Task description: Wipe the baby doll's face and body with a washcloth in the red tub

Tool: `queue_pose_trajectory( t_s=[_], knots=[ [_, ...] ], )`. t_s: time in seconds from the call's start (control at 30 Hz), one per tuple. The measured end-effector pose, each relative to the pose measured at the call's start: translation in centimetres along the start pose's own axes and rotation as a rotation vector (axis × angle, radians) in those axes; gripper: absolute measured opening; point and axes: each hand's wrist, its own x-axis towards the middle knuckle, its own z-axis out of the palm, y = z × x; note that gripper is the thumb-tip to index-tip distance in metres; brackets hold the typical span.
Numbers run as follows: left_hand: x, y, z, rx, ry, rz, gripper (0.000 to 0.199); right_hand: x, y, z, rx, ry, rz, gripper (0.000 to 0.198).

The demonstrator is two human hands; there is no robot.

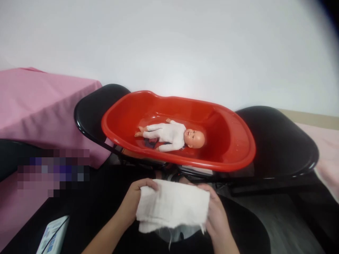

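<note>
**One white cloth (176, 204) held between the left hand (134, 203) and the right hand (217, 211)**

Two hands share a single cloth, which is folded in layers and raised off any surface, near the bottom centre of the view. The fingers of the left hand are bent, pinching the upper left corner, with one digit lying over the front face. Those of the right hand curl around the right edge; the exact spread of its fingertips cannot be told, as cloth and blur hide them. A loose thread hangs from the lower edge, and a pale grey thing (182, 234), too covered to identify, shows beneath.

Beyond the hands stands one container, a red tub (235, 141), its two ends over two black seats, a left seat (91, 109) and a right seat (280, 141). Inside is one doll (173, 134) in a white suit, on its back, head to the right and bare feet to the left. A dark patch (151, 142) shows beside its legs.

Farther out are a pink cover (47, 95) at left, a paler pink cover (324, 141) at right, and, at lower left, one white box (54, 234) crossed by a dark cord (55, 233).
</note>
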Motion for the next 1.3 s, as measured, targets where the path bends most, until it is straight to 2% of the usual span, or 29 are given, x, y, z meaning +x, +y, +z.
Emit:
queue_pose_trajectory(
  t_s=[0.1,0.27,0.37,0.43,0.53,0.6,0.67,0.83,0.93,1.13,1.3],
  knots=[
    [1.7,-2.9,-0.2,0.003,0.072,-0.062,0.02,1.3,2.5,1.0,0.008,0.04,0.022,0.038],
    [2.5,-6.4,-1.7,0.211,0.179,0.043,0.056,1.1,7.0,-0.1,0.082,0.053,0.086,0.035],
    [2.4,-8.3,-1.2,0.238,0.176,0.08,0.06,0.5,9.1,0.3,0.073,0.037,0.07,0.036],
    [2.1,-9.5,0.0,0.215,0.133,0.102,0.059,0.1,10.1,1.1,0.027,0.022,0.066,0.04],
    [1.0,-11.2,2.4,0.132,-0.038,0.173,0.058,-0.7,11.4,2.2,-0.061,-0.012,0.049,0.049],
    [0.1,-12.0,3.7,0.108,-0.173,0.159,0.055,-0.9,12.1,2.6,-0.08,0.017,0.045,0.054],
    [-0.5,-12.6,4.4,0.142,-0.229,0.118,0.053,-0.9,12.5,2.5,-0.035,0.059,0.058,0.058],
    [-0.3,-13.8,4.3,0.387,-0.141,0.201,0.056,-0.5,12.7,2.1,0.139,0.046,0.102,0.059],
    [0.5,-13.8,3.9,0.477,-0.086,0.226,0.048,-0.3,12.8,2.1,0.169,0.03,0.099,0.055],
    [1.4,-12.5,3.4,0.347,0.016,0.161,0.039,0.5,12.9,1.4,0.148,-0.054,-0.006,0.051],
    [1.2,-12.4,3.6,0.324,0.034,0.182,0.038,0.7,12.0,1.2,-0.06,-0.119,-0.1,0.051]
  ],
)
